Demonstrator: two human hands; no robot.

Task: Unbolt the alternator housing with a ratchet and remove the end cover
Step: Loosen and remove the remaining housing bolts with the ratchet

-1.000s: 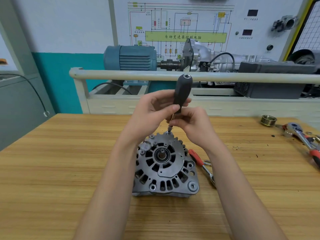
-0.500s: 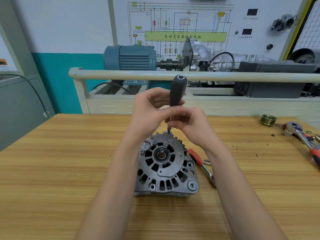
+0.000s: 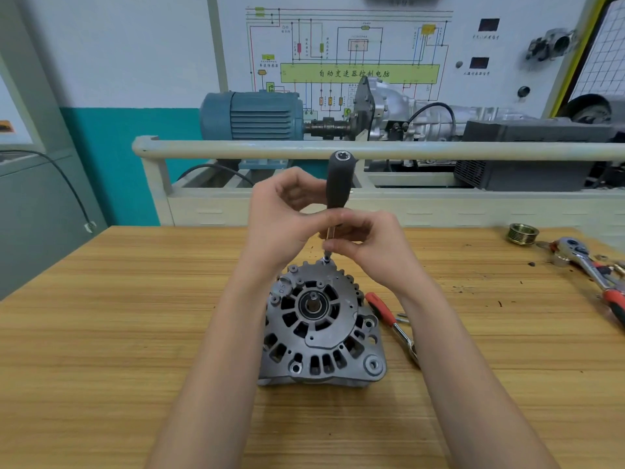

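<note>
- My left hand (image 3: 287, 218) is curled round the lower part of the dark driver handle (image 3: 339, 179), thumb and fingers closed on it just above the shaft
- My right hand (image 3: 375, 245) pinches the thin metal shaft below the handle, fingertips (image 3: 333, 246) together on it, steadying it close over the housing
- The driver stands nearly upright, its tip seated at a bolt on the far rim of the alternator (image 3: 321, 326)
- Against the frame from a second ago, the handle has swung from leaning right to almost vertical, and its top now sits lower against the pale rail (image 3: 439, 151) behind
- My left fingers have shifted round the handle since then; the right-hand pinch has stayed at the same spot on the shaft
- The alternator lies flat on the wooden bench (image 3: 101, 350) between my forearms, end cover facing up, bearing and shaft stub in the middle; it has hardly moved, and the cover is still on
- A red-handled ratchet (image 3: 392, 323) lies on the bench just right of the alternator, partly hidden under my right forearm, untouched as before
- A second ratchet (image 3: 588, 265) with red grip lies well apart at the right edge, next to a grooved pulley (image 3: 522, 233)
- Beyond the rail stand a blue motor (image 3: 250, 116) and a wiring diagram board (image 3: 348, 52)
</note>
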